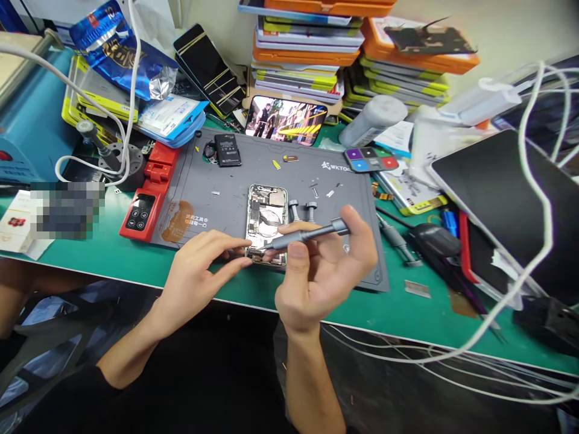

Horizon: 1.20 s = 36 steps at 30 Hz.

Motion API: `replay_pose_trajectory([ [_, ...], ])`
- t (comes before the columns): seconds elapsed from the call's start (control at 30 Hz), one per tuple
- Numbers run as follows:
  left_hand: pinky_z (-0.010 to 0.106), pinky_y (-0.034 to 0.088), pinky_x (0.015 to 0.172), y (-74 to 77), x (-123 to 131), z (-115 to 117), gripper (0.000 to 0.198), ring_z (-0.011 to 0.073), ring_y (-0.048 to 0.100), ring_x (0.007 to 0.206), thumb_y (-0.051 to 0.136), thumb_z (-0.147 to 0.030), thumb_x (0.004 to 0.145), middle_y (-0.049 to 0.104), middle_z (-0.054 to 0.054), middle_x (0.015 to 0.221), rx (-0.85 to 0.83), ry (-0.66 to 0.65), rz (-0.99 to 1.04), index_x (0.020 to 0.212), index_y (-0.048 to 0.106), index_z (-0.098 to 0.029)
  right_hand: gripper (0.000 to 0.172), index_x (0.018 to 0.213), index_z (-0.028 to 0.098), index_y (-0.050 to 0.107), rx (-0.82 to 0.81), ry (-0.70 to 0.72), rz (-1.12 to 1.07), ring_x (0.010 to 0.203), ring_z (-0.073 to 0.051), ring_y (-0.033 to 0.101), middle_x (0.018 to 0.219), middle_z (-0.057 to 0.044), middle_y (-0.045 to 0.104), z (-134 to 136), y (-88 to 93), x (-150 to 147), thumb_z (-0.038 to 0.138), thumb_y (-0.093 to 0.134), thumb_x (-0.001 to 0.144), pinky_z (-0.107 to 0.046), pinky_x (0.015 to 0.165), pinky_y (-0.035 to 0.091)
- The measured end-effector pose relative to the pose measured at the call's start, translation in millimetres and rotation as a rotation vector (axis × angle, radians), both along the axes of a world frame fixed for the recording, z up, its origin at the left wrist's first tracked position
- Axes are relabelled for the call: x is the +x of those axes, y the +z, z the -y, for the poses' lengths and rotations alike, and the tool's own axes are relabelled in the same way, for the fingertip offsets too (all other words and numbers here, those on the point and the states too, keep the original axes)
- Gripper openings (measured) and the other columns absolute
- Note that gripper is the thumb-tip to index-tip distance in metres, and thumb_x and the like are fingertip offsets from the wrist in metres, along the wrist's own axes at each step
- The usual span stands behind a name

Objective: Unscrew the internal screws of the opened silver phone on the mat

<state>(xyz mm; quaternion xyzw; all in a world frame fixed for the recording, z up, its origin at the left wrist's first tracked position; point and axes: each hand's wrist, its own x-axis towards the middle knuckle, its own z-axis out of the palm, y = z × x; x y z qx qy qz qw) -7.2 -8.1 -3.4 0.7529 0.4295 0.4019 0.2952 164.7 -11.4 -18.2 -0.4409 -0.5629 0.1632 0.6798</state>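
An opened phone (268,208) lies on a grey work mat (208,199), its inner parts and a pale round area showing. My left hand (199,271) steadies the phone's lower left edge between thumb and fingers. In my right hand (323,271) is a grey screwdriver (303,236), its back end against a raised finger. The tip slants down to the left, over the lower part of the phone; whether it touches a screw I cannot tell. Two more screwdrivers (311,211) stand just right of the phone. A black battery (228,150) lies farther back on the mat.
A lit phone (286,119) leans at the back before stacked boxes (307,57). A red device (149,199) borders the mat's left side. Small metal pieces (315,190) lie on the mat. White cables (538,199) hang at right, near a black tablet-like panel (506,199).
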Motion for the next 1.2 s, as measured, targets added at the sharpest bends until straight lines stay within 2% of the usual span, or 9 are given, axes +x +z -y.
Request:
replay_pose_trajectory([
  [0.07,0.034,0.053,0.089,-1.8,-1.2,-1.2,0.023,0.0184,0.072,0.096,0.077,-0.033,0.103,0.081,0.003,0.110,0.038,-0.046,-0.029,0.124,0.077,-0.024,0.058,0.157,0.037,0.049,0.001,0.028,-0.052,0.073,-0.013,0.072,0.106,-0.003,0.075,1.5,3.9,0.4,0.017,0.059,0.104,-0.026,0.059,0.067],
  [0.17,0.034,0.052,0.087,-0.9,-3.7,-2.2,0.015,0.0176,0.074,0.093,0.076,-0.031,0.103,0.084,0.001,0.105,0.039,-0.084,-0.009,0.117,0.080,-0.025,0.057,0.157,0.037,0.049,-0.006,0.094,-0.083,0.070,-0.013,0.073,0.107,-0.002,0.075,3.0,5.9,1.5,0.018,0.059,0.104,-0.030,0.062,0.070],
  [0.43,0.034,0.056,0.086,4.3,-5.3,-1.7,0.010,0.0194,0.078,0.094,0.077,-0.027,0.103,0.086,0.002,0.103,-0.048,-0.085,0.090,0.111,0.084,-0.027,0.055,0.157,0.038,0.047,-0.019,0.106,-0.075,0.081,-0.017,0.077,0.108,-0.004,0.074,3.8,5.9,2.2,0.023,0.059,0.105,-0.035,0.069,0.073],
  [0.77,0.033,0.058,0.088,5.4,-5.7,-1.2,0.016,0.0180,0.078,0.094,0.082,-0.022,0.099,0.087,0.000,0.104,-0.065,-0.084,0.129,0.113,0.086,-0.028,0.055,0.157,0.040,0.046,-0.067,0.186,-0.155,0.078,-0.016,0.076,0.110,-0.002,0.075,5.4,6.1,3.3,0.022,0.056,0.106,-0.039,0.076,0.075],
  [0.93,0.032,0.058,0.086,5.5,-5.2,-1.4,0.014,0.0178,0.078,0.092,0.082,-0.021,0.099,0.087,0.000,0.102,-0.052,-0.081,0.134,0.110,0.086,-0.027,0.054,0.157,0.039,0.044,-0.074,0.157,-0.130,0.076,-0.015,0.075,0.110,-0.002,0.074,5.6,5.6,3.4,0.024,0.056,0.106,-0.036,0.073,0.074],
  [1.2,0.028,0.057,0.086,5.4,-5.1,-1.5,0.012,0.0153,0.078,0.093,0.082,-0.021,0.099,0.087,0.000,0.104,-0.044,-0.088,0.148,0.110,0.085,-0.025,0.057,0.154,0.037,0.051,-0.027,0.157,-0.161,0.088,-0.016,0.078,0.109,-0.003,0.075,5.1,7.4,3.4,0.015,0.060,0.103,-0.031,0.070,0.073],
])
